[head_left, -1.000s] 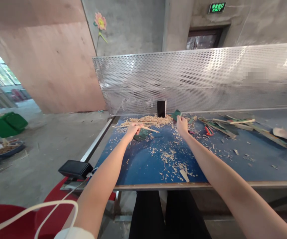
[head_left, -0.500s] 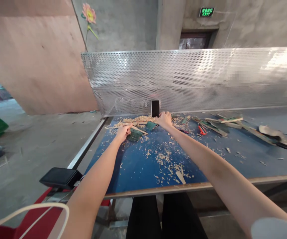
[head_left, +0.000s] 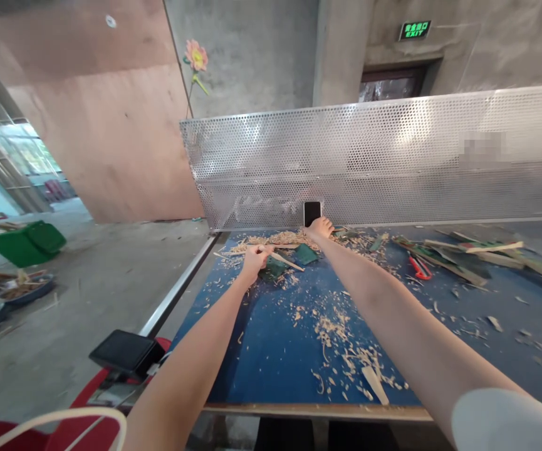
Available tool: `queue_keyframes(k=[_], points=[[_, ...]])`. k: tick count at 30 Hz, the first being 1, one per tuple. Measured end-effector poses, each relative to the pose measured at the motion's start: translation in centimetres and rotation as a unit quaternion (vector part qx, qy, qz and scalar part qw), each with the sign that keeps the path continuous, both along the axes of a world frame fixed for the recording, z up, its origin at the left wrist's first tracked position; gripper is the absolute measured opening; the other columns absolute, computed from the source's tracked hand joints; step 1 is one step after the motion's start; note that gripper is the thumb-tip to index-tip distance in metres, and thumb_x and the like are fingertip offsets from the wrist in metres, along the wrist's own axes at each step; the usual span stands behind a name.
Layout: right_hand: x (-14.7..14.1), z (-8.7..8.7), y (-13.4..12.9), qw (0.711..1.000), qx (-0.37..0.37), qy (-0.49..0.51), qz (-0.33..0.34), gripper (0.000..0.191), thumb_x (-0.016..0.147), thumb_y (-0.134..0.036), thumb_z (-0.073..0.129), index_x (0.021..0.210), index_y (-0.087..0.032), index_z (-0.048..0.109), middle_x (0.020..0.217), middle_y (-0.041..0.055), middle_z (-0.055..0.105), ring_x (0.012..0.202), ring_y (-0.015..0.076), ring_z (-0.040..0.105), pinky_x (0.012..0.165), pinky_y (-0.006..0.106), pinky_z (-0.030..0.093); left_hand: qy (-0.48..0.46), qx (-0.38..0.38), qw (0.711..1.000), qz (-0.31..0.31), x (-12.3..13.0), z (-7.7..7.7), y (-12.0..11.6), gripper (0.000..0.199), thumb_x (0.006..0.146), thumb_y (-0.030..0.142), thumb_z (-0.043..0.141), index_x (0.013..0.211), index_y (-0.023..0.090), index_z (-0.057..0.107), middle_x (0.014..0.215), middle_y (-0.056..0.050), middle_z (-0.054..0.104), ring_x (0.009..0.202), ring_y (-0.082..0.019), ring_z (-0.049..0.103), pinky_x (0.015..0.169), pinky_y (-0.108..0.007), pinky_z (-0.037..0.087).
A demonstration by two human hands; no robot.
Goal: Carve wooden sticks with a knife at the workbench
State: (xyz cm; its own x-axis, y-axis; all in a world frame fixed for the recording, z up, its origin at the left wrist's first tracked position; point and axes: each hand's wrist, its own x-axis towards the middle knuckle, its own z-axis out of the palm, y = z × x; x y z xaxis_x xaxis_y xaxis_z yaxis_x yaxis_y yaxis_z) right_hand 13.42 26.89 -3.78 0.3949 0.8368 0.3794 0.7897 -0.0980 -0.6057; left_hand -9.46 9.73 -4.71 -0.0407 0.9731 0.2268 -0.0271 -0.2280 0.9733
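Observation:
My left hand (head_left: pixel 254 262) is closed on a thin pale wooden strip (head_left: pixel 287 260), above the left part of the blue tabletop (head_left: pixel 271 351). Dark green pieces (head_left: pixel 306 254) lie just right of that hand, among wood shavings (head_left: pixel 280 238). At the back of the table my right hand (head_left: pixel 321 228) is in front of the lower edge of an upright black phone (head_left: pixel 312 213), which leans on the perforated metal panel (head_left: pixel 374 150). Its fingers look spread, and nothing shows in them.
A red cutter (head_left: pixel 420 267) lies right of centre, beside long green and pale strips (head_left: pixel 491 257). A loose wood chip (head_left: pixel 375 385) is near the front edge. A black device (head_left: pixel 126 352) stands at the left corner. A green bin (head_left: pixel 26 244) is on the floor.
The view has shifted, so the table sits lower and further right. My right hand's fingers appear more extended beside the phone. My left hand still holds the strip.

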Motion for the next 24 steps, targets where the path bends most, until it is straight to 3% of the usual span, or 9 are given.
queue_keyframes(k=[5,16,24], points=[[-0.7,-0.4,0.6,0.998,0.023,-0.003,-0.056,0.078,0.077,-0.045,0.089,0.133,-0.010,0.049,0.137,0.0288,0.057,0.130,0.0401,0.053,0.110,0.052,0.037,0.014,0.002,1.000,0.012,0.0,-0.5,1.0,0.047,0.070,0.057,0.084,0.069,0.021,0.054,0.051,0.011,0.031,0.041,-0.006,0.026,0.045,-0.024,0.017],[-0.8,-0.7,0.3,0.999,0.021,0.016,-0.036,0.075,0.080,-0.042,0.084,0.136,-0.012,0.046,0.142,0.0285,0.054,0.134,0.0419,0.050,0.115,0.056,0.032,0.017,-0.002,1.000,0.005,0.0,-0.4,1.0,0.048,0.073,0.058,0.084,0.069,0.021,0.055,0.052,0.010,0.030,0.041,-0.006,0.025,0.045,-0.024,0.017],[-0.8,-1.0,0.1,0.999,0.026,0.004,-0.040,0.071,0.082,-0.044,0.081,0.134,-0.012,0.045,0.139,0.0264,0.054,0.131,0.0393,0.050,0.114,0.052,0.032,0.026,0.002,1.000,0.017,-0.1,-0.6,1.2,0.046,0.072,0.058,0.083,0.069,0.020,0.057,0.050,0.010,0.032,0.041,-0.007,0.027,0.045,-0.025,0.018]])
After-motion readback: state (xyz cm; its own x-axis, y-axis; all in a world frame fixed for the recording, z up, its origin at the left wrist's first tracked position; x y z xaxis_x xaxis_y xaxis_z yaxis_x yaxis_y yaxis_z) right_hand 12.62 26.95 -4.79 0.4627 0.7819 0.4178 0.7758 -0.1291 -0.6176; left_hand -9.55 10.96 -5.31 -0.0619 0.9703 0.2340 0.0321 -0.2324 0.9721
